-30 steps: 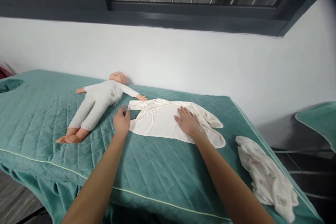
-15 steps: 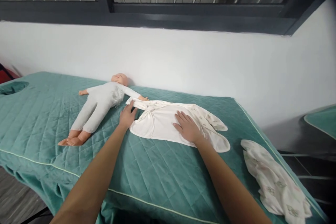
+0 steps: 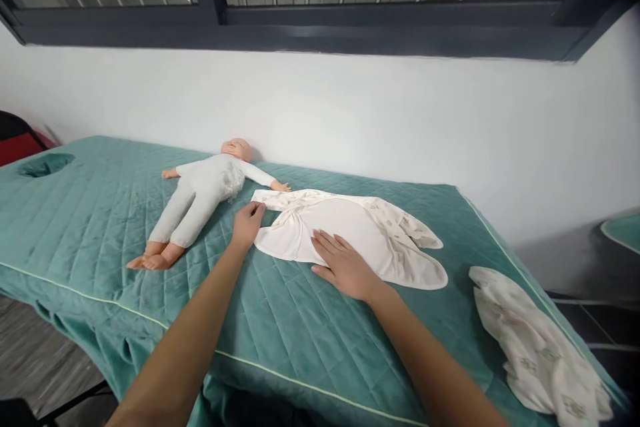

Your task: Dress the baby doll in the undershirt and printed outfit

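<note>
A cream baby garment [image 3: 360,230] lies spread flat on the green quilted table [image 3: 280,327], near the wall. My left hand [image 3: 247,225] rests at the garment's left end, its fingers closed on the corner of the cloth. My right hand [image 3: 343,265] lies flat and open on the garment's near edge, fingers spread. A baby doll [image 3: 200,197] in a pale grey suit lies on its back to the left of the garment, its outstretched hand almost touching the cloth.
A second crumpled printed cloth [image 3: 537,343] lies at the table's right end, near the edge. A white wall runs behind the table under a dark window frame. A face hole [image 3: 45,164] is at the table's far left. Another green table's corner [image 3: 623,230] shows at right.
My left hand moved from the table onto the garment's left corner and closed on it. My right hand slid from the garment's middle toward its near edge.
</note>
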A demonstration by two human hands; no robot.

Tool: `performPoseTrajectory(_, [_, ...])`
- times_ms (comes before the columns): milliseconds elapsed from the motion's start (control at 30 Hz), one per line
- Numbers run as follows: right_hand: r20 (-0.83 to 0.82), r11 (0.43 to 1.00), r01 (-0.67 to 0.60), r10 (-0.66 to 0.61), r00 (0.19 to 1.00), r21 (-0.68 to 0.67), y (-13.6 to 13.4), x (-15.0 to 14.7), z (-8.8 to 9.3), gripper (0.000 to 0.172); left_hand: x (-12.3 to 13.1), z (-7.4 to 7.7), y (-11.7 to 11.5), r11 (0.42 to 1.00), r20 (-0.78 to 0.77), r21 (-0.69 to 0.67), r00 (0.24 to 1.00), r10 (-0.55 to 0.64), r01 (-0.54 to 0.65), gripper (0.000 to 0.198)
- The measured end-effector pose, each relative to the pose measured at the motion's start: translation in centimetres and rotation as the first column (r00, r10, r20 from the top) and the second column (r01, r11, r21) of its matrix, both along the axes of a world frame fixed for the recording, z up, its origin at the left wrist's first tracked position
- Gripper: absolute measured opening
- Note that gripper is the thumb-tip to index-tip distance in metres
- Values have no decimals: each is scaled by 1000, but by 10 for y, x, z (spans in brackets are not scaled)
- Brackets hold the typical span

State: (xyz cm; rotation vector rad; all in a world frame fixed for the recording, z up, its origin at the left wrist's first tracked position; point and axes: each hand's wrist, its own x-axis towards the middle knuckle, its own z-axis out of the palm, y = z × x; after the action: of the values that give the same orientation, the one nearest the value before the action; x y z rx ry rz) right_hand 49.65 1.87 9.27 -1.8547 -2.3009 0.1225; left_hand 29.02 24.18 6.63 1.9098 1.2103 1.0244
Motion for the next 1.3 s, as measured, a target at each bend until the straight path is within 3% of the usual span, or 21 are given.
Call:
performPoseTrajectory(133, [-52,1000,7,-6,999,15,-12,-13,0,62,-14,-5,-27,990,-165,90,982,-92,108,36])
performPoseTrajectory(233, [-113,999,35,-32,993,24,-15,-20,-1,57,-24,-7,-49,982,-311,152,949,-61,113,37])
performPoseTrajectory(333, [-168,993,122,-118,979,9,-11,-22,-3,54,-29,-3,-65,986,-389,122,920,-56,111,29])
performPoseTrajectory(567, [-103,976,212,-215,971,-47,40,-15,-6,56,-35,10,-75,1000,14,-4,1000,21,-21,35])
performPoseTrajectory(800, [-97,985,168,-163,982,37,106,-23,-8,46,-37,10,-80,999,92,-38,996,12,-8,35])
performPoseTrajectory(900, [-129,985,155,-145,981,74,121,-18,-9,41,-38,11,-82,994,114,-22,988,-102,105,39])
performPoseTrajectory(967, [-150,986,145,-132,980,84,127,-15,-10,39,-37,10,-80,975,135,-12,967,-217,220,45])
performPoseTrajectory(1033, [-177,987,138,-120,977,88,129,-12,-12,35,-32,7,-73,973,122,14,965,-231,231,43])
performPoseTrajectory(1133, [-225,984,149,-125,966,93,130,-8,-13,30,-20,0,-53,988,-63,144,997,-46,54,28])
performPoseTrajectory(1200, [-254,982,164,-135,958,94,129,-5,-13,29,-11,-3,-35,970,-235,243,969,72,-13,38])
performPoseTrajectory(1300, [-287,981,176,-146,947,83,129,-2,-12,27,1,-2,-7,959,-394,282,907,151,-37,45])
